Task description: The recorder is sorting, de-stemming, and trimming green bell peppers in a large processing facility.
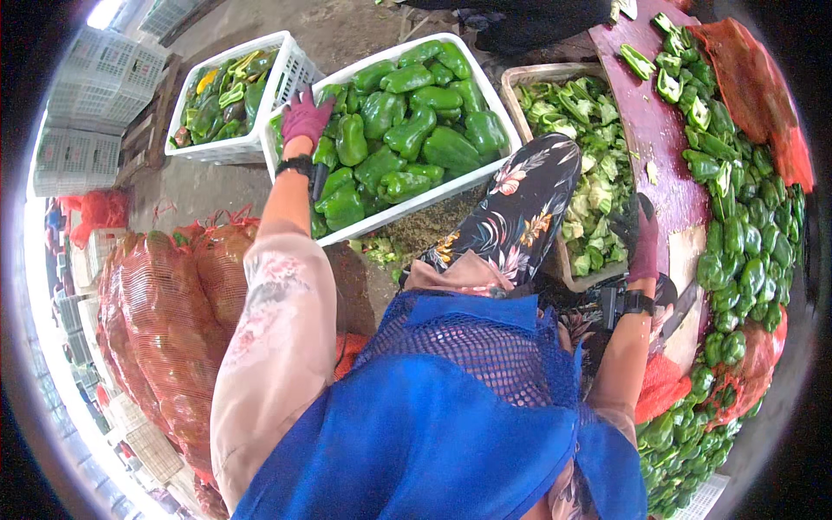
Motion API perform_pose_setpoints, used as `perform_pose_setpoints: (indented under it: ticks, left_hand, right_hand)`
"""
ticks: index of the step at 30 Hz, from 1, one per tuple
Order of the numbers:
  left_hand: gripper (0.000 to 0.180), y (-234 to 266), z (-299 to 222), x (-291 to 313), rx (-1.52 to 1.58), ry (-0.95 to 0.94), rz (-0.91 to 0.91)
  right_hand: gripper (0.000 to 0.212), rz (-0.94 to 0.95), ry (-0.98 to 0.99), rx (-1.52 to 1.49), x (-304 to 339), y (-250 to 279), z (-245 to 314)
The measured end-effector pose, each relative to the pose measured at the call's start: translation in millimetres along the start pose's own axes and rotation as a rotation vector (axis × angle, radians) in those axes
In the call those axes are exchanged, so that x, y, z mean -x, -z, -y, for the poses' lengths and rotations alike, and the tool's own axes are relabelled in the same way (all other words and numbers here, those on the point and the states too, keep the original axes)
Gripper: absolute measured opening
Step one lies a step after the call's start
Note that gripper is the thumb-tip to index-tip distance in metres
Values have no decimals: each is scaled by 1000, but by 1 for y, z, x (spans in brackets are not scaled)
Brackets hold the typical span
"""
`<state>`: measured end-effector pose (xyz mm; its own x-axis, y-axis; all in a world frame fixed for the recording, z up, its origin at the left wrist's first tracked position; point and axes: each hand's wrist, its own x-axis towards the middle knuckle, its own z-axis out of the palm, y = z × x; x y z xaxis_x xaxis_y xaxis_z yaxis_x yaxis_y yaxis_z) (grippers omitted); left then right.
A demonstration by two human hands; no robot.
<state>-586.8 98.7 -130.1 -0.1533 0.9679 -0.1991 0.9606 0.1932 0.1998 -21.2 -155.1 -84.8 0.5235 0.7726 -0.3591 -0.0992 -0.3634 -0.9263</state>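
My left hand (305, 119), in a purple glove, is at the left rim of a white plastic crate (388, 224). Its fingers are spread, with nothing visible in them. Whole green bell peppers (381, 113) fill that crate. On the other side, my right hand (643, 236), in a purple glove with a dark palm, is between a beige crate (570, 276) and the reddish tabletop (641, 113). Pale green pepper cores and scraps (593, 191) fill the beige crate. The right fingers are edge-on and dark, so whether they hold anything is unclear.
Another white crate (208, 154) with green and yellowish peppers stands at the far left. Red mesh sacks (173, 312) bulge beside my left arm. Loose peppers (745, 243), some cut open, pile along the right. Stacked crates (87, 113) stand at the left edge.
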Motion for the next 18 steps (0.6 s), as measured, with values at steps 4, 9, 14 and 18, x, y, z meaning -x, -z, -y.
perform_pose_setpoints:
  ticks: [4,9,14,18]
  left_hand:
    - [72,8,-40,67,58,68,-249]
    - [69,-46,-24,88,1,-31,-292]
    - [52,-26,39,82,1974,-162,93]
    - [40,-4,28,117,1202,-328,-92]
  right_hand:
    - [42,31,2,-47,4,-1,3]
    - [36,59,-1,-72,-5,-5,-3]
    - [43,67,71,9,-43,21,-35]
    - [42,21,-15,1,-24,7,-15]
